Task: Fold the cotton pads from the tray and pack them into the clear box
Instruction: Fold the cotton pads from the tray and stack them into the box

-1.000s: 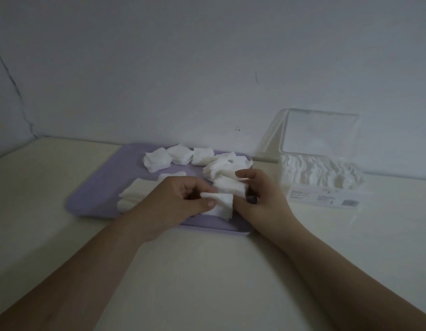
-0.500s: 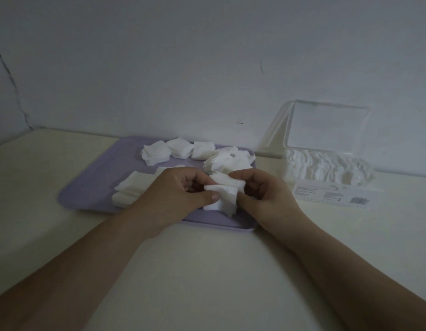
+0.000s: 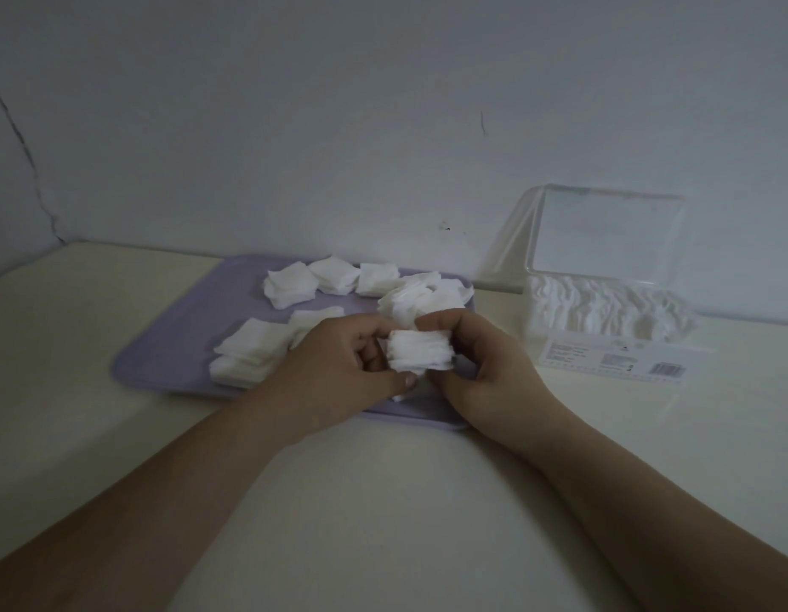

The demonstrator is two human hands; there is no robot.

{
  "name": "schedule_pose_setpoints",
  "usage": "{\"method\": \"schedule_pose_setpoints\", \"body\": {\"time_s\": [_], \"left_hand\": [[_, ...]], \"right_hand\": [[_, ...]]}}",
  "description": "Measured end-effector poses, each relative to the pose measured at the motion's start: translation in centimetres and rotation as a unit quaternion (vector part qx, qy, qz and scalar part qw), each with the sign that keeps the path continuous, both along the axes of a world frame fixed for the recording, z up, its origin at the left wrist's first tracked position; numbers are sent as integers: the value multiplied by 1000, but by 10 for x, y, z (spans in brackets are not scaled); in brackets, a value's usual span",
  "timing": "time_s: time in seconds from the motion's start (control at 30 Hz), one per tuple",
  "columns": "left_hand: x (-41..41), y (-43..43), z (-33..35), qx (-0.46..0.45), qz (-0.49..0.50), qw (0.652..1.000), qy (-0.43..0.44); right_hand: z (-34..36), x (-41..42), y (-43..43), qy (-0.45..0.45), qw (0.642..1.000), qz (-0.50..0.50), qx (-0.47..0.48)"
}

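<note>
A small stack of folded white cotton pads (image 3: 420,355) sits between both hands, just above the near edge of the lilac tray (image 3: 171,360). My left hand (image 3: 339,368) grips its left side with curled fingers. My right hand (image 3: 480,368) grips its right side, fingers over the top. Several loose pads (image 3: 290,284) lie in small piles across the tray. The clear box (image 3: 604,324) stands to the right with its lid up and many white pads inside.
The tray and box stand on a pale table (image 3: 383,501) against a grey-white wall (image 3: 383,125). A printed label (image 3: 613,357) runs along the box's front. The tray's left part is bare.
The pad held loosely between my hands is now a compact folded stack gripped from both sides. The hands have closed in around it.
</note>
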State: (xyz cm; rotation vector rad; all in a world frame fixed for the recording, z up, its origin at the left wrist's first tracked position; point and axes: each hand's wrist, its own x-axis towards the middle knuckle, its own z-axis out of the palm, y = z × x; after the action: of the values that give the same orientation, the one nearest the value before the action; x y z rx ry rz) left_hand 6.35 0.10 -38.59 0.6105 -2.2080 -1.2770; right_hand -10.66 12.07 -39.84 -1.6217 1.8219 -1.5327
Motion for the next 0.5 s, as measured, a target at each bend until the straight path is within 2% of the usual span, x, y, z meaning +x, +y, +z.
{"method": "schedule_pose_setpoints", "body": {"time_s": [0.17, 0.43, 0.5], "left_hand": [[-3, 2, 0, -19, 77, 997, 3], [-2, 1, 3, 12, 75, 997, 16], [-2, 1, 4, 17, 73, 997, 18]], "right_hand": [[3, 5, 0, -4, 993, -114, -2], [8, 18, 6, 3, 987, -151, 51], [8, 25, 7, 30, 987, -153, 48]]}}
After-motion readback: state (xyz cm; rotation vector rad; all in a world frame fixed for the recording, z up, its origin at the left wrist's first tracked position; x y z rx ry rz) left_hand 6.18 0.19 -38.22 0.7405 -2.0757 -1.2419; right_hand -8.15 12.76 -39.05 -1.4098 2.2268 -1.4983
